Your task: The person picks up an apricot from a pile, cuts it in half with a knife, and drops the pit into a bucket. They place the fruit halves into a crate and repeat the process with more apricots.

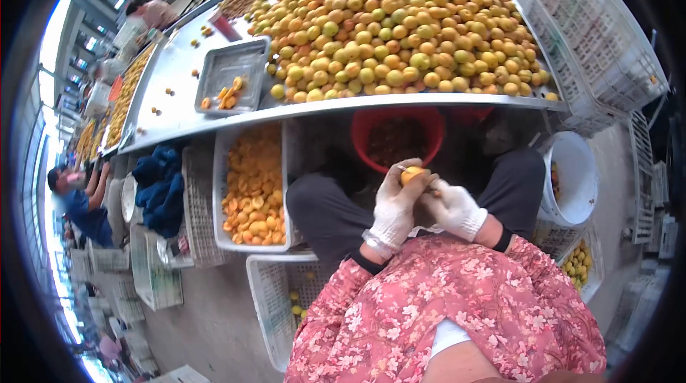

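My left hand (pixel 395 206), in a white glove, is closed around an orange apricot (pixel 412 175) held over my lap. My right hand (pixel 452 208), also gloved, presses against the fruit from the right; a thin blade or tool seems to stick out at the fruit's top, too small to tell. Just beyond my hands stands a red bucket (pixel 364 126) of dark pits under the table edge. A large heap of yellow-orange apricots (pixel 400 26) covers the metal table (pixel 171 68) above.
A white crate (pixel 219 190) of halved apricots stands at my left, next to a blue cloth (pixel 158 186). A metal tray (pixel 232 68) holds a few halves. A white bucket (pixel 582 168) and stacked crates (pixel 607 40) are at the right. Another person (pixel 78 201) sits far left.
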Tool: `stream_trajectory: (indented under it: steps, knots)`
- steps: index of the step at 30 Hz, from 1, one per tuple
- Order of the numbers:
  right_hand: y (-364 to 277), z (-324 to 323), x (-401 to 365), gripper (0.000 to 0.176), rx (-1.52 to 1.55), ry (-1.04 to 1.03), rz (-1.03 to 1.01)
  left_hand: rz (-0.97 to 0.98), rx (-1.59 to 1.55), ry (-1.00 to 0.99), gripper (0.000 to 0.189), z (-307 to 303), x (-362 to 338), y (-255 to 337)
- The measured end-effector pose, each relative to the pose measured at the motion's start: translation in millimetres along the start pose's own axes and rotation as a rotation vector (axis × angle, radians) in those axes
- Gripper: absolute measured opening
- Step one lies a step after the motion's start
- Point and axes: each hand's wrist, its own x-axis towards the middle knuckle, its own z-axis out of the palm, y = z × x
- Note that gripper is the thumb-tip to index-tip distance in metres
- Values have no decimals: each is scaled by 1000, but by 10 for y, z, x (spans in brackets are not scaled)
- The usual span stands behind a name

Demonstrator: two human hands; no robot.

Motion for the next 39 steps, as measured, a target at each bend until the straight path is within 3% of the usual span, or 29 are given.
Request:
stream_trajectory:
  steps: [8, 12, 14, 15, 16, 18, 20, 25, 26, 28, 30, 32, 36, 37, 39]
  knots:
    - [-135, -51, -105, 33, 242, -173, 274, -127, -114, -56, 32, 43, -43, 59]
    - [-71, -31, -149, 34, 367, -193, 299, -144, -91, -110, 36, 22, -63, 21]
    - [-18, 8, -173, 33, 299, -195, 194, -121, -32, -140, 41, 15, -77, -7]
    - [-3, 20, -186, 33, 158, -108, 32, -103, -51, -169, 45, 21, -80, -3]
    - [5, 14, -199, 33, 160, -89, 32, -110, -43, -185, 45, 40, -81, 9]
    - [1, -7, -210, 34, -321, 25, -89, -37, -101, -246, 46, 82, -92, 52]
    - [19, -15, -220, 37, -368, 118, -168, -41, -85, -253, 51, 38, -77, 40]
    - [-86, -59, -206, 72, -395, 212, 0, -185, -8, -117, 54, 4, -43, 13]
    - [-76, -76, -190, 72, -395, 210, -5, -180, -7, -115, 54, 11, -35, 10]
    - [-51, -128, -170, 86, -390, 16, -8, -131, 73, -121, 51, 31, -40, -8]
    - [68, -110, -174, 83, -286, 22, -82, -122, 146, -110, 46, 13, -14, -68]
    - [-23, -180, -167, 79, -140, -37, 70, -122, 191, -70, 45, 67, -20, -68]
    - [152, -119, -124, 61, 73, 139, 1, -41, 198, -39, 50, 37, -48, -159]
    - [120, -162, -108, 51, 251, 111, 128, 25, 214, -56, 52, 23, -43, -179]
    - [-21, -266, -120, 50, 228, 84, 143, 31, 173, -50, 53, 42, -52, -178]
